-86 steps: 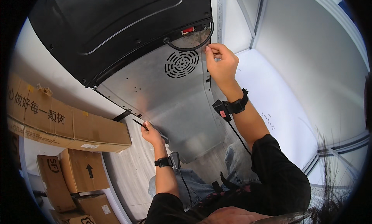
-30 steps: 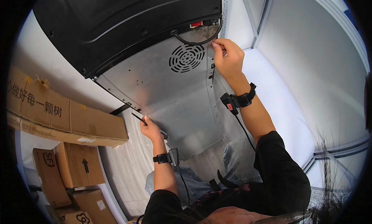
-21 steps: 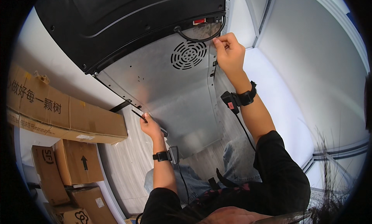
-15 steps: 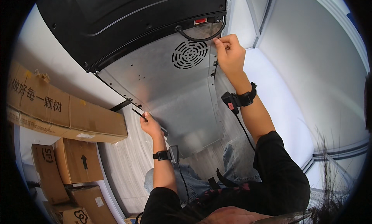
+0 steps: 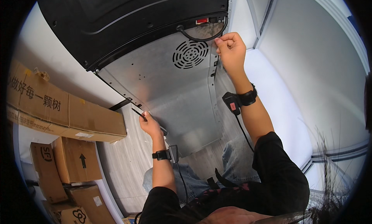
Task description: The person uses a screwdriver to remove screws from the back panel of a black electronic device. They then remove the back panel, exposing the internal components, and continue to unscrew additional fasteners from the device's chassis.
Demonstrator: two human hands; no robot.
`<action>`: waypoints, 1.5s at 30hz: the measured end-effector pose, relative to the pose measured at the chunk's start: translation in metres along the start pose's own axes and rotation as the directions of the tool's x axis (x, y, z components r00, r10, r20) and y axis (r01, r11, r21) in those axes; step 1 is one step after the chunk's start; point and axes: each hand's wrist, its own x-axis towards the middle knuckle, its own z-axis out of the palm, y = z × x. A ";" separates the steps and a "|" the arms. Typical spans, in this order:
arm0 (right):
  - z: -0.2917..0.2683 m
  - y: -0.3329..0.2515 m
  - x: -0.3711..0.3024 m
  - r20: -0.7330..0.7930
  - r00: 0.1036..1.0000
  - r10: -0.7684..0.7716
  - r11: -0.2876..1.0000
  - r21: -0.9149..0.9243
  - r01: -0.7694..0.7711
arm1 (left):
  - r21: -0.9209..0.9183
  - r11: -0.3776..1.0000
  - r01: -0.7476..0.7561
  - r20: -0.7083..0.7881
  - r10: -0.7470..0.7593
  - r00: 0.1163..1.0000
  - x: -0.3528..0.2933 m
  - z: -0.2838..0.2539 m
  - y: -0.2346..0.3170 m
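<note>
A large appliance with a bare metal panel and a black upper housing stands before me. My left hand, closed, grips what looks like a screwdriver; its thin dark shaft points toward the panel's left edge, and its handle end shows behind the hand. At the upper right, my right hand pinches thumb and fingertips together by the panel's right edge, beside a looped black cable. Anything between those fingertips is too small to make out. Round vent slots and a red switch lie nearby.
Cardboard boxes stand on the left: a long one close to the appliance and several smaller ones, including a box with an arrow, lower down. White wall panels rise on the right. My knees are under the appliance's near end.
Both hands stay at nearly the same places. The whole view has shifted very slightly; the right fingertips have barely moved.
</note>
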 end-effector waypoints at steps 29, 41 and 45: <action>-0.002 -0.002 0.000 0.035 0.986 0.165 0.971 0.171 -0.168 | 0.153 0.978 -0.144 0.077 0.133 0.988 0.009 -0.011 -0.025; -0.003 0.012 0.000 0.012 0.996 0.084 0.972 0.219 -0.085 | -0.015 0.999 -0.043 0.013 0.043 0.999 0.009 -0.049 0.026; -0.008 0.012 -0.003 -0.027 0.998 0.055 0.973 0.226 -0.047 | -0.318 0.945 0.076 0.067 -0.058 0.996 -0.003 -0.051 0.069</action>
